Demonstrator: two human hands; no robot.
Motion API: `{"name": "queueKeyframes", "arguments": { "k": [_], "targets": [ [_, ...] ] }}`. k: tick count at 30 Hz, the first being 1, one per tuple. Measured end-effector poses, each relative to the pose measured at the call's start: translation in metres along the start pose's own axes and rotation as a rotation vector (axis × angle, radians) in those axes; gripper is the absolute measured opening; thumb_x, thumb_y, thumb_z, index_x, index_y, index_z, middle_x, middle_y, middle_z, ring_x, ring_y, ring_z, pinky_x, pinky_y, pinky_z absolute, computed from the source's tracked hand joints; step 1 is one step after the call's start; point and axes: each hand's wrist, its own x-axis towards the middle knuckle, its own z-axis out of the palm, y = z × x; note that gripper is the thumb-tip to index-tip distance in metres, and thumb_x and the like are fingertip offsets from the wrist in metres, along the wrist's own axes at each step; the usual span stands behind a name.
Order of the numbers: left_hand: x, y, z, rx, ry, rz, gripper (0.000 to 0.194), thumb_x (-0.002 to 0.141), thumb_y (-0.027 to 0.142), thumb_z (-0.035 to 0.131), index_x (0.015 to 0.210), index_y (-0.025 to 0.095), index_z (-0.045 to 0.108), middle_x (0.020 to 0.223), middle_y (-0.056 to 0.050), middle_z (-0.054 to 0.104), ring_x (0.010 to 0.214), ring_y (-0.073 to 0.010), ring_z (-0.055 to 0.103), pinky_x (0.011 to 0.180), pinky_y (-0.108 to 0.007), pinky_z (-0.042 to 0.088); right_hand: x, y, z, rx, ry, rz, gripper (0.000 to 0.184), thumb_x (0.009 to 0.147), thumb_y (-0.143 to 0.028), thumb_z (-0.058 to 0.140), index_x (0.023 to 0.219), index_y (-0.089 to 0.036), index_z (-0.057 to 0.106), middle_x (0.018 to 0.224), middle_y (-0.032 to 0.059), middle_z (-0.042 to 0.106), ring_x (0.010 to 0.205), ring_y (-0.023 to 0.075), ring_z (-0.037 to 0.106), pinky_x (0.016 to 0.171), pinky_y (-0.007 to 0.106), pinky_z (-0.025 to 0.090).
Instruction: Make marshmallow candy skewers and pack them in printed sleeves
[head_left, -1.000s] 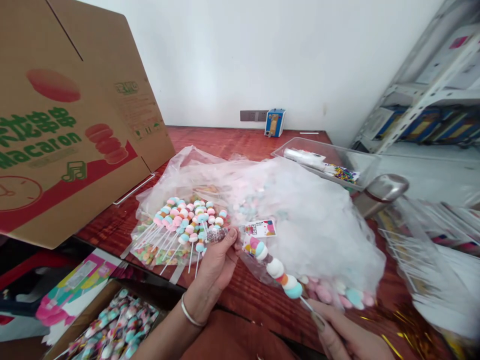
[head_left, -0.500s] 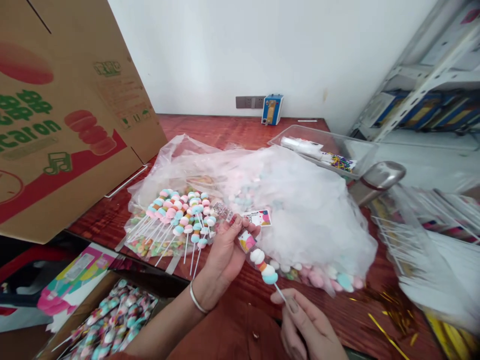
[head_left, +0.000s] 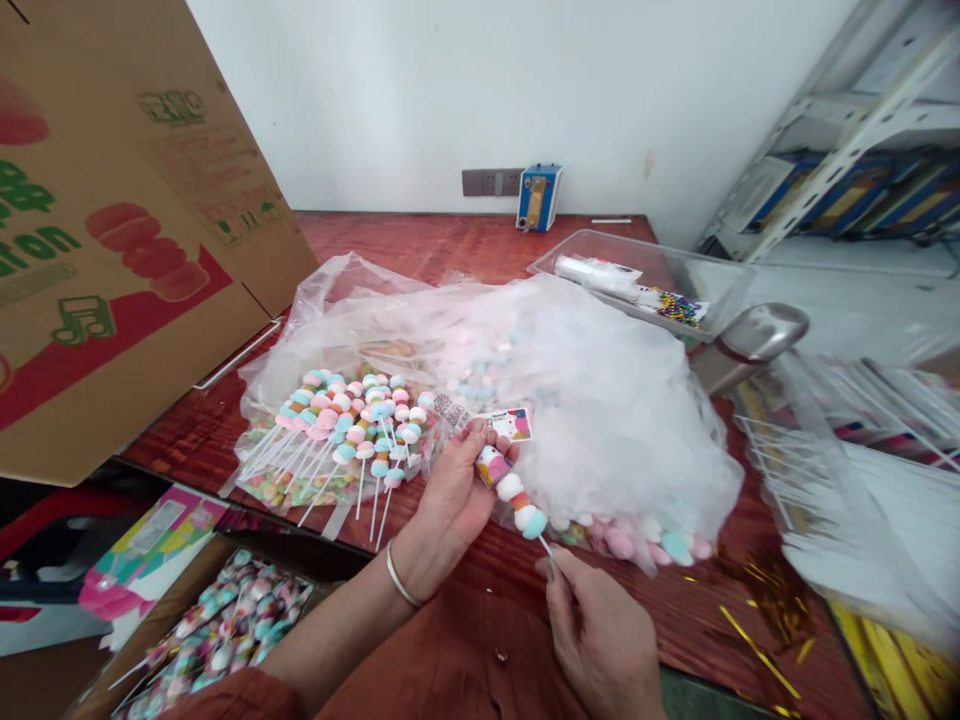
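Note:
In my right hand is the white stick of a candy skewer, threaded with white, orange and blue sweets. Its upper end meets the mouth of a small printed clear wrapper, which my left hand pinches between thumb and fingers. How far the top sweet sits inside the wrapper is hard to make out. Just beyond my left fingers lies a white card with coloured print. To the left, several finished-looking marshmallow skewers rest in a pile with their sticks pointing toward me.
A large plastic bag of marshmallows covers the table's middle. A cardboard box stands at left, and a carton of wrapped skewers sits below. At right are a clear tray, a metal tumbler, white sticks and gold ties.
My right hand has moved up and left, bringing the candy skewer closer to the wrapper. The left hand keeps its pinch. The whole view has shifted slightly.

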Motion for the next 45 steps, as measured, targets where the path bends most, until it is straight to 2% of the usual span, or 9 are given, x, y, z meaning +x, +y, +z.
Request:
{"name": "queueKeyframes", "arguments": {
  "k": [4, 7, 14, 17, 21, 25, 29, 39, 45],
  "targets": [
    [0.0, -0.002, 0.005, -0.033, 0.037, -0.018, 0.021, 0.077, 0.025, 0.074, 0.076, 0.016, 0.054, 0.066, 0.004, 0.053, 0.057, -0.0084, 0.052, 0.062, -0.024, 0.048, 0.01, 0.004, 0.001, -0.195, 0.067, -0.218, 0.008, 0.089, -0.014, 0.061, 0.094, -0.016, 0.067, 0.052, -0.001, 0.061, 0.045, 0.0154, 0.053, 0.052, 0.03, 0.037],
    [0.001, -0.005, 0.006, -0.056, 0.005, -0.01, 0.019, 0.08, 0.026, 0.072, 0.077, 0.016, 0.056, 0.066, 0.005, 0.051, 0.057, -0.0076, 0.05, 0.064, -0.025, 0.048, 0.012, 0.002, 0.001, -0.074, 0.037, -0.128, 0.009, 0.091, -0.018, 0.058, 0.094, -0.017, 0.067, 0.058, 0.0011, 0.065, 0.048, 0.0151, 0.055, 0.053, 0.029, 0.039],
    [0.008, -0.012, 0.002, -0.129, -0.104, -0.06, 0.017, 0.083, 0.027, 0.07, 0.084, 0.015, 0.058, 0.065, 0.005, 0.048, 0.056, -0.0075, 0.048, 0.067, -0.025, 0.05, 0.02, -0.014, 0.005, 1.129, -0.307, 0.917, 0.034, 0.096, -0.051, 0.044, 0.087, -0.02, 0.056, 0.041, -0.0101, 0.044, 0.03, 0.0067, 0.029, 0.035, 0.019, 0.025],
    [0.009, -0.013, 0.002, -0.146, -0.139, -0.103, 0.023, 0.084, 0.036, 0.068, 0.082, 0.016, 0.057, 0.065, 0.004, 0.048, 0.057, -0.0092, 0.05, 0.063, -0.024, 0.05, 0.025, -0.018, 0.008, 1.455, -0.304, 1.047, 0.036, 0.095, -0.052, 0.046, 0.088, -0.018, 0.055, 0.036, -0.0152, 0.031, 0.029, 0.0043, 0.015, 0.035, 0.019, 0.026],
    [0.008, -0.014, 0.007, -0.136, -0.082, -0.098, 0.028, 0.084, 0.041, 0.067, 0.077, 0.017, 0.055, 0.066, 0.003, 0.05, 0.058, -0.01, 0.05, 0.061, -0.023, 0.049, 0.024, -0.013, 0.01, 1.108, -0.315, 0.864, 0.033, 0.097, -0.046, 0.045, 0.087, -0.018, 0.057, 0.045, -0.0091, 0.046, 0.033, 0.006, 0.031, 0.038, 0.019, 0.027],
    [0.005, -0.015, 0.012, -0.105, -0.03, -0.099, 0.028, 0.083, 0.04, 0.068, 0.077, 0.017, 0.054, 0.066, 0.003, 0.05, 0.058, -0.0095, 0.051, 0.06, -0.023, 0.049, 0.023, -0.002, 0.012, 0.285, -0.086, 0.209, 0.021, 0.097, -0.024, 0.046, 0.09, -0.017, 0.064, 0.062, 0.0011, 0.063, 0.054, 0.0134, 0.056, 0.055, 0.026, 0.041],
    [0.003, -0.017, 0.017, -0.077, 0.024, -0.116, 0.033, 0.082, 0.044, 0.068, 0.077, 0.016, 0.052, 0.065, 0.003, 0.051, 0.057, -0.0096, 0.052, 0.062, -0.024, 0.051, 0.026, 0.007, 0.016, -0.176, 0.065, -0.226, 0.017, 0.091, -0.009, 0.055, 0.105, -0.011, 0.064, 0.056, -0.0003, 0.061, 0.05, 0.0156, 0.053, 0.058, 0.031, 0.039],
    [-0.007, -0.034, 0.007, -0.085, -0.145, -0.218, 0.031, 0.082, 0.043, 0.069, 0.08, 0.016, 0.054, 0.068, 0.002, 0.055, 0.061, -0.0102, 0.056, 0.067, -0.025, 0.052, 0.031, -0.004, 0.02, 0.515, -0.135, 0.417, 0.031, 0.102, -0.029, 0.036, 0.076, -0.021, 0.051, 0.055, -0.0056, 0.05, 0.049, 0.0118, 0.048, 0.051, 0.023, 0.037],
    [0.005, -0.02, 0.008, -0.096, -0.038, -0.11, 0.016, 0.083, 0.022, 0.069, 0.092, 0.012, 0.061, 0.08, -0.003, 0.062, 0.067, -0.0106, 0.061, 0.068, -0.024, 0.054, 0.031, 0.003, 0.021, 0.386, -0.129, 0.331, 0.028, 0.102, -0.026, 0.039, 0.079, -0.02, 0.054, 0.058, -0.0026, 0.056, 0.052, 0.013, 0.052, 0.052, 0.024, 0.037]
  ]
}}
